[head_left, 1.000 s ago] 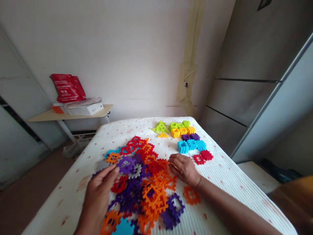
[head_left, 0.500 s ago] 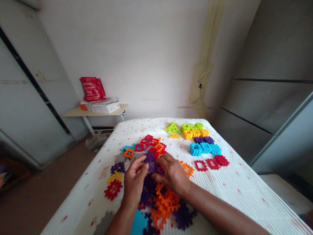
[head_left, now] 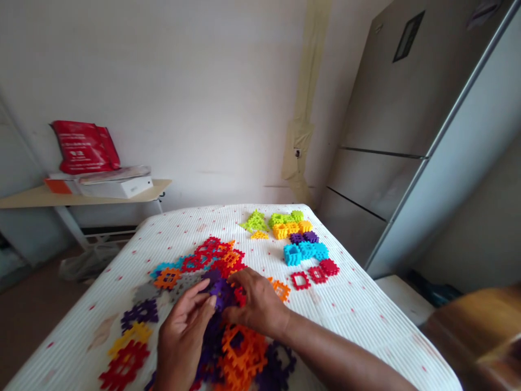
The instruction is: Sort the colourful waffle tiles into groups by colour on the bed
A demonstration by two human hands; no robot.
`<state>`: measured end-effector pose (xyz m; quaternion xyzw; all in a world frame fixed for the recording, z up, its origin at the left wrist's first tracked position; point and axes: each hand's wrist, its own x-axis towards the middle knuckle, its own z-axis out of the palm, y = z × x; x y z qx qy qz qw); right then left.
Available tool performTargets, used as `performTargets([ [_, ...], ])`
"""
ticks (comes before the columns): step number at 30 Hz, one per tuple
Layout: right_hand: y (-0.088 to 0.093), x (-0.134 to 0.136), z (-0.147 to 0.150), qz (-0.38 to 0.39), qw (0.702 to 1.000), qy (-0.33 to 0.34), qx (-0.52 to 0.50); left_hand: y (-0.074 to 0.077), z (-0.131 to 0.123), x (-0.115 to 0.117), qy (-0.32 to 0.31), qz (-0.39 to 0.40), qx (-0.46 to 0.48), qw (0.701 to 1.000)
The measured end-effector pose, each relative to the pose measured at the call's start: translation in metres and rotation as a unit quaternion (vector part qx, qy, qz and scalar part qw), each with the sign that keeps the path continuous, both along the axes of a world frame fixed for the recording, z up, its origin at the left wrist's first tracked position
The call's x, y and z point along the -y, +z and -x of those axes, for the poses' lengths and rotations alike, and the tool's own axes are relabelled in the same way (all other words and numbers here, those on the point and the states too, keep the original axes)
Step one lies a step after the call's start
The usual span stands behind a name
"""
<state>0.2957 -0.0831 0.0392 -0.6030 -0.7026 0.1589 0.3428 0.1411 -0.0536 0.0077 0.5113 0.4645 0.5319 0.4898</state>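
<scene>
Between my hands are purple interlocking plastic tiles (head_left: 220,293) with notched edges. My left hand (head_left: 183,326) pinches the left edge of one purple tile between thumb and fingers. From the other side, my right hand (head_left: 260,304) curves its fingers and thumb around the purple tiles; its fingertips are partly hidden. Below the hands lies a heap of orange tiles (head_left: 242,353) and dark purple ones. Beyond them spread red tiles (head_left: 207,250), an orange window tile (head_left: 168,278) and blue pieces. Near my left wrist rest a red window tile (head_left: 125,365) and a yellow tile (head_left: 131,338).
On the right of the white cloth-covered table (head_left: 345,331) stand sorted rows: green tiles (head_left: 280,219), yellow tiles (head_left: 287,230), blue tiles (head_left: 306,252) and red tiles (head_left: 317,274). A side table (head_left: 28,198) holds a red bag (head_left: 85,146). A refrigerator (head_left: 358,163) is at right.
The view has swung right, so the table and hands appear farther left. Both hands stay at the purple tiles, with little change in their grip. A blurred brown shape has come in at lower right.
</scene>
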Motion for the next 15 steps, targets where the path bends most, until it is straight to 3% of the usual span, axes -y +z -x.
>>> performTargets([
  [3, 0.006, -0.007, -0.014, -0.031, 0.998, -0.01, 0.047, 0.001, 0.002, 0.0, 0.009, 0.011, 0.025, 1.0],
  [6, 0.014, -0.026, -0.059, -0.048, 0.979, -0.148, 0.135, 0.001, 0.005, -0.001, 0.018, 0.008, 0.038, 0.999],
  [8, 0.019, -0.041, -0.099, 0.002, 0.938, -0.29, 0.189, -0.001, 0.007, -0.002, 0.023, 0.006, 0.037, 0.999],
  [10, 0.021, -0.054, -0.137, 0.087, 0.893, -0.38, 0.223, -0.004, 0.007, -0.004, 0.023, 0.005, 0.038, 0.999],
  [12, 0.021, -0.064, -0.165, 0.156, 0.868, -0.409, 0.233, -0.008, 0.007, -0.005, 0.018, 0.004, 0.037, 0.999],
  [15, 0.018, -0.074, -0.186, 0.205, 0.854, -0.412, 0.241, -0.012, 0.007, -0.007, 0.012, 0.005, 0.032, 0.999],
])
